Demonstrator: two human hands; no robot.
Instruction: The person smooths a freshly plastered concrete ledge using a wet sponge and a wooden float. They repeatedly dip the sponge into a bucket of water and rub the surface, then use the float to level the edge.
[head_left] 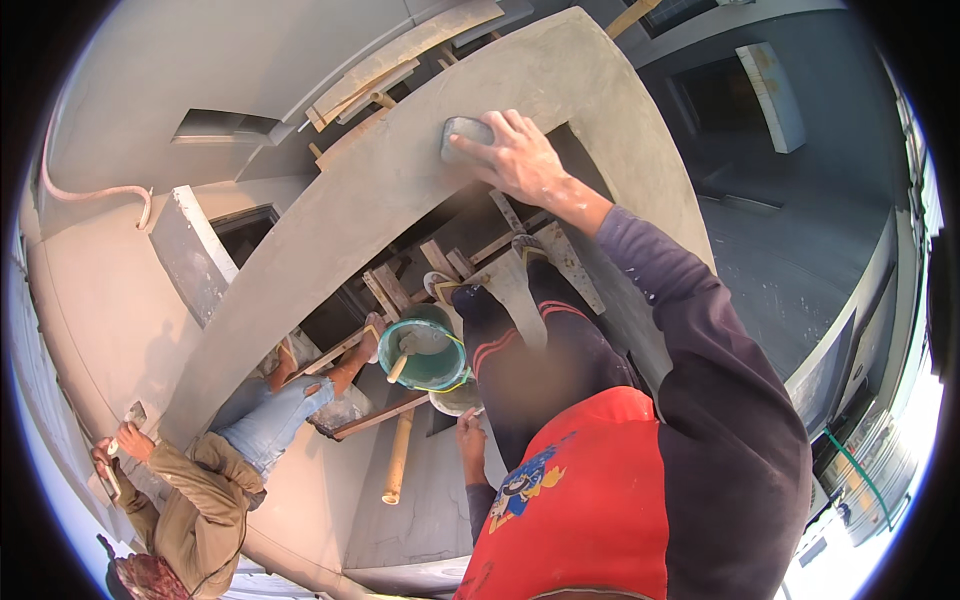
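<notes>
Two Bare Hands, One Grey Block, One Plastered Band

Left hand: low, beside the person's thigh; fingers curled next to a pale round container. Whether they pinch its edge, cannot tell.

Right hand: arm outstretched, thumb and fingers clasped about the block.

Grey block: on the plastered band, between its far edge and the dark gap. Advised: keep the face flat, share pressure evenly across the fingers, work in broad overlapping strokes, lighten toward either edge lest a corner dig in.

Plastered band: grey, long, bowed in this view; tone patchy, perhaps from uneven damp. Paler patches may want a gentler pass.

Green-rimmed bucket: near the person's legs, wooden-handled tool leaning in it. Best kept clear of the feet, since reaching strains balance.

Co-worker: off to the left, tan jacket, both hands raised.

Planks: beyond the band.
</notes>
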